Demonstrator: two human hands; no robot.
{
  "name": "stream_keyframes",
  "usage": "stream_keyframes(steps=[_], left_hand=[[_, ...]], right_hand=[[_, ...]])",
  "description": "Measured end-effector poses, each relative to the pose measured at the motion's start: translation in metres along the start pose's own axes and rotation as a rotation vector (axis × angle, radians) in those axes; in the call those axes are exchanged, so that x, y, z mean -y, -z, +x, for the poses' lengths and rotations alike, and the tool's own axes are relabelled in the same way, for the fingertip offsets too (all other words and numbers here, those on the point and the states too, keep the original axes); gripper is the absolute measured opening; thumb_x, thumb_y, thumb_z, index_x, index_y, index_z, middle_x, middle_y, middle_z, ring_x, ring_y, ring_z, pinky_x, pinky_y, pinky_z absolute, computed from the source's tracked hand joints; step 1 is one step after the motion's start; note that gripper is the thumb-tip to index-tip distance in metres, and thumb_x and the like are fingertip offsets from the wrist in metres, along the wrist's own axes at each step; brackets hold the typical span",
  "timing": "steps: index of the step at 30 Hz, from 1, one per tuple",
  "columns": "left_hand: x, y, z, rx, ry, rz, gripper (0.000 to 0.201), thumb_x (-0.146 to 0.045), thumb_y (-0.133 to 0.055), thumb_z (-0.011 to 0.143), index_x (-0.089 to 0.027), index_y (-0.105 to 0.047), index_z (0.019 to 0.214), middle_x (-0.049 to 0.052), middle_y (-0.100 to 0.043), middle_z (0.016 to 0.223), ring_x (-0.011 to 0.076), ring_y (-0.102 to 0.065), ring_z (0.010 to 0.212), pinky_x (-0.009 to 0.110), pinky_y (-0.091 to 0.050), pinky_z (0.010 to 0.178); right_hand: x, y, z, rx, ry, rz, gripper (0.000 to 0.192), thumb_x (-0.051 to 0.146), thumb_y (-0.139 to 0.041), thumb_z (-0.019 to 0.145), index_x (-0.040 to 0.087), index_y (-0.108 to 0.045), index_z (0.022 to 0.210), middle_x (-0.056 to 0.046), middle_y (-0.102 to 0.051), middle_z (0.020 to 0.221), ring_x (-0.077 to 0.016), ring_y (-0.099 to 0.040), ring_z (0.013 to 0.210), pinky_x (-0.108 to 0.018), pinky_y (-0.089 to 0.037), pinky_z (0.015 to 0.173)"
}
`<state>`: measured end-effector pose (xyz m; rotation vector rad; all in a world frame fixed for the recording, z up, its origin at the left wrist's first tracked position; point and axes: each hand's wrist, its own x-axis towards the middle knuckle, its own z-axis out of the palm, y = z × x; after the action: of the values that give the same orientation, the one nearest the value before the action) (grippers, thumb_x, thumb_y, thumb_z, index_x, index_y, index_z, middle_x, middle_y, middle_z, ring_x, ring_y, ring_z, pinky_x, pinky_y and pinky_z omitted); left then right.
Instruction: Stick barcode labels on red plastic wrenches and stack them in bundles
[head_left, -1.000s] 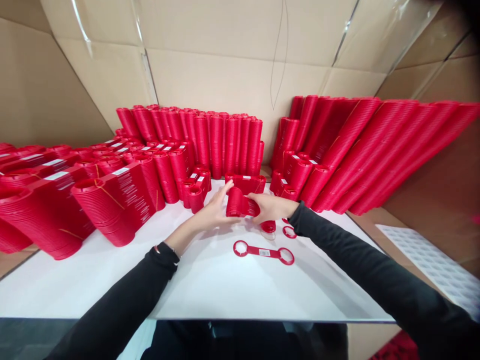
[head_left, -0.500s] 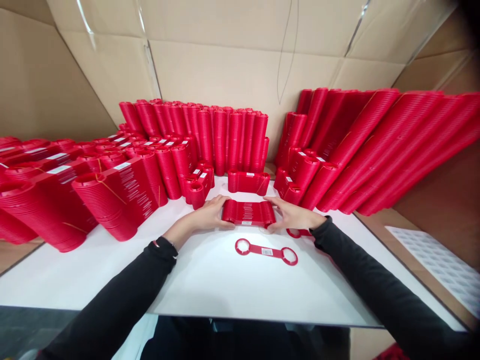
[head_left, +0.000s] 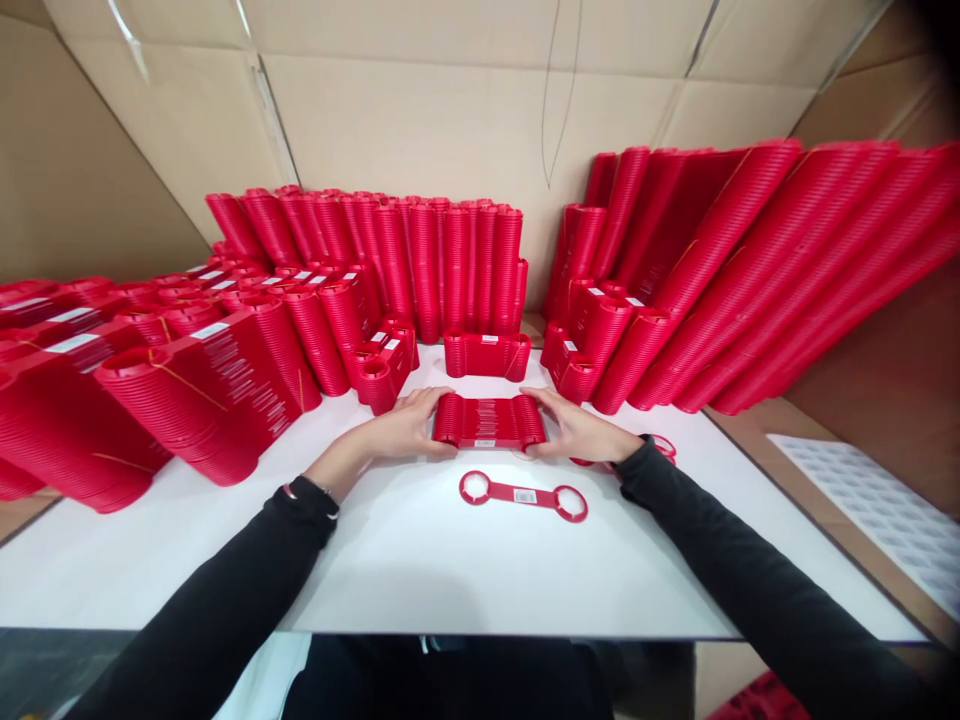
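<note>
Between my two hands is a short stack of red two-ring plastic pieces (head_left: 489,420), its white label facing me. My left hand (head_left: 415,424) grips the stack's left end, thumb at the near side and fingers at the far side. At the right end, my right hand (head_left: 574,425) holds it the same way. A single flat two-ring piece (head_left: 525,496) with a white label lies on the white table in front of the stack. Another red piece (head_left: 663,450) is partly hidden behind my right wrist.
The white table (head_left: 450,580) carries tall red stacks (head_left: 450,265) at the back, labelled bundles (head_left: 217,390) at left and leaning stacks (head_left: 720,280) at right. A short stack (head_left: 487,356) stands just beyond my hands. Cardboard walls (head_left: 405,110) enclose the back. A patterned white sheet (head_left: 862,510) lies right.
The whole view has shifted slightly. Both hands still hold the short stack in about the same place, and more of the red piece behind my right wrist shows.
</note>
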<state>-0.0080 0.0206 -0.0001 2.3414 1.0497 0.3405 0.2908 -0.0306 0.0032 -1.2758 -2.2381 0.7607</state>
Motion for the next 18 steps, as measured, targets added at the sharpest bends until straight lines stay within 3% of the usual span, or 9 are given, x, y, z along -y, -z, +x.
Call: stream_keyframes(steps=[7,14,18], left_hand=[[-0.005,0.002,-0.001,-0.026,0.040,-0.025,0.083,-0.055,-0.072,0.062,-0.020,-0.041,0.130,0.013,-0.049,0.127,0.0350,-0.047,0.117,0.046,-0.037,0.100],[-0.012,0.013,-0.003,0.017,0.014,-0.307,0.060,-0.047,-0.070,0.069,-0.022,-0.049,0.119,0.007,-0.059,0.117,0.0263,-0.057,0.108,0.038,-0.043,0.094],[-0.015,0.016,-0.004,0.051,0.065,-0.328,0.054,-0.046,-0.070,0.071,-0.022,-0.052,0.115,0.005,-0.060,0.116,0.0261,-0.058,0.106,0.038,-0.045,0.091]], right_hand=[[-0.003,-0.001,-0.002,-0.038,-0.009,0.074,0.085,0.035,-0.077,0.066,0.018,-0.036,0.139,-0.013,-0.045,0.137,-0.0270,-0.047,0.125,-0.043,-0.033,0.110],[0.018,0.009,-0.003,0.017,-0.073,0.365,0.059,0.026,-0.068,0.074,0.018,-0.047,0.128,-0.011,-0.058,0.127,-0.0239,-0.056,0.117,-0.042,-0.043,0.103],[0.023,0.011,-0.005,0.051,-0.156,0.461,0.053,0.023,-0.067,0.073,0.018,-0.051,0.123,-0.010,-0.063,0.120,-0.0249,-0.060,0.112,-0.042,-0.047,0.100]])
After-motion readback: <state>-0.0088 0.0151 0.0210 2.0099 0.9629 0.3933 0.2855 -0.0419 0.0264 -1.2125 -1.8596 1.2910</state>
